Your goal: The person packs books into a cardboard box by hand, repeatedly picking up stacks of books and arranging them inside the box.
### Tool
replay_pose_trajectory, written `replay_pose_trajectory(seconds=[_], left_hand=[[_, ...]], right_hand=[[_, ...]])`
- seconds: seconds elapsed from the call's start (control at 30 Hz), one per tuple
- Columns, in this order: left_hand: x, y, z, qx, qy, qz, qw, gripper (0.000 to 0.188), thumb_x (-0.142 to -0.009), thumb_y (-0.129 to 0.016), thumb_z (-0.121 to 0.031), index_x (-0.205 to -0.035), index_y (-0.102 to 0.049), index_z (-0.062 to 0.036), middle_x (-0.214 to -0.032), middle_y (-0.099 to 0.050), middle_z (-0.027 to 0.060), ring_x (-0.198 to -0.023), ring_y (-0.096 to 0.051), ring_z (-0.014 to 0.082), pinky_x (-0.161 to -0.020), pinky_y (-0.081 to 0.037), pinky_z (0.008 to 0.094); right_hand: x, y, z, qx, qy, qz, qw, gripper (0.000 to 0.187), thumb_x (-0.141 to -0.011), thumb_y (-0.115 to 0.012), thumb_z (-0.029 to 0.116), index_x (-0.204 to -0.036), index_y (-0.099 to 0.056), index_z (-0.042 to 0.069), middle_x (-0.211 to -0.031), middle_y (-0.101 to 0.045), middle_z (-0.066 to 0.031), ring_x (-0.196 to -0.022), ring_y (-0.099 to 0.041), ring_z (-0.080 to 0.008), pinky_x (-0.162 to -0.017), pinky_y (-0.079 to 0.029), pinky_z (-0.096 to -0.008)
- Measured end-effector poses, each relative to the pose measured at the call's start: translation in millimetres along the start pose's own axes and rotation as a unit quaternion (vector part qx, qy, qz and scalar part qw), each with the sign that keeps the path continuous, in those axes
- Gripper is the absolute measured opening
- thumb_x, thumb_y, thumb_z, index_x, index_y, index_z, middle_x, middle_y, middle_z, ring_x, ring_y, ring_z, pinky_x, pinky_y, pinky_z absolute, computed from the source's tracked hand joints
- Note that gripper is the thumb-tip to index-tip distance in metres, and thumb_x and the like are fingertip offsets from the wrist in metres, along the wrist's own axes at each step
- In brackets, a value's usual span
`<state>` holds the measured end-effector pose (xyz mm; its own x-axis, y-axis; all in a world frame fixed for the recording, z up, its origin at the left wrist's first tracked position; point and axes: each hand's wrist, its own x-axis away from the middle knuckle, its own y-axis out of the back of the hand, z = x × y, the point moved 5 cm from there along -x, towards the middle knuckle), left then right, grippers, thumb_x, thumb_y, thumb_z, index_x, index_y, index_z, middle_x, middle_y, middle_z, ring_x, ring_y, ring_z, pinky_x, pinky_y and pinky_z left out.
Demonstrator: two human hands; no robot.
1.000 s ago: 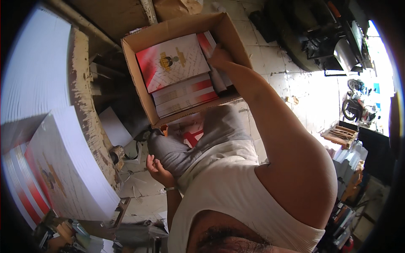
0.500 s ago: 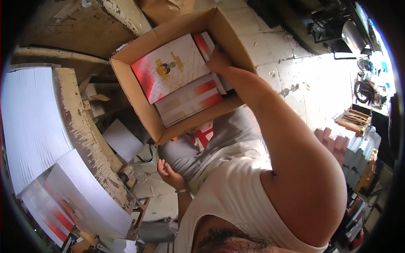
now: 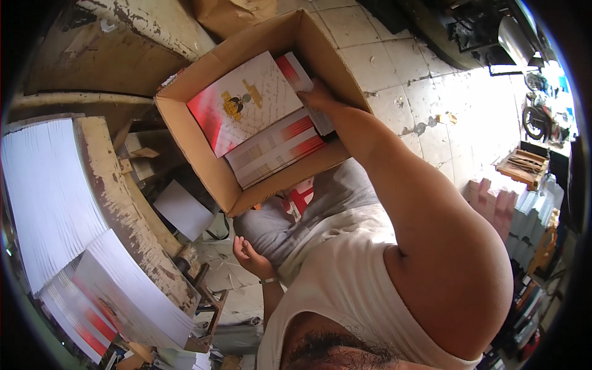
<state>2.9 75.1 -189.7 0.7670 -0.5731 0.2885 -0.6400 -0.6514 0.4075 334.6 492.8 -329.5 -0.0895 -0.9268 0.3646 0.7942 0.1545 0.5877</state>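
At upper centre, the right hand [image 3: 317,97] presses on booklets [image 3: 265,120] inside the box [image 3: 203,160]. The left hand [image 3: 248,256], lower centre, rests empty with fingers loosely curled beside the knee [image 3: 271,225].

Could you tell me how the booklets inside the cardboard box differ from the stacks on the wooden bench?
The booklets in the box lie flat, covers up, showing red and white print; the bench stacks show mostly white page edges. The cardboard box walls in the first; the second sit open on the worn bench. The right hand touches only the boxed ones. Both show red on white covers.
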Motion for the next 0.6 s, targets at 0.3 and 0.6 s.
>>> replay_pose_trajectory(seconds=[0.3,0.6], left_hand=[[4.4,0.5,-12.2,-0.058,-0.021,-0.001,0.998,0.046,-0.103,-0.056,-0.025,-0.135,-0.054,0.0077,-0.133,-0.059,0.0223,-0.121,-0.058,0.0284,-0.105,-0.045,0.0371],[2.3,-5.0,-20.3,-0.07,-0.021,0.0,0.997,0.042,-0.102,-0.058,-0.023,-0.133,-0.057,0.0056,-0.13,-0.061,0.0199,-0.117,-0.06,0.0262,-0.101,-0.046,0.0356]], right_hand=[[19.1,23.0,14.2,-0.147,-0.104,-0.069,0.981,0.081,-0.095,-0.046,0.067,-0.155,-0.041,0.012,-0.161,-0.037,-0.0161,-0.151,-0.028,-0.0319,-0.125,-0.016,-0.0425],[9.5,17.4,17.7,-0.052,-0.151,-0.014,0.987,0.077,-0.1,-0.042,0.063,-0.155,-0.04,0.009,-0.159,-0.039,-0.0169,-0.15,-0.031,-0.0311,-0.124,-0.02,-0.042]])
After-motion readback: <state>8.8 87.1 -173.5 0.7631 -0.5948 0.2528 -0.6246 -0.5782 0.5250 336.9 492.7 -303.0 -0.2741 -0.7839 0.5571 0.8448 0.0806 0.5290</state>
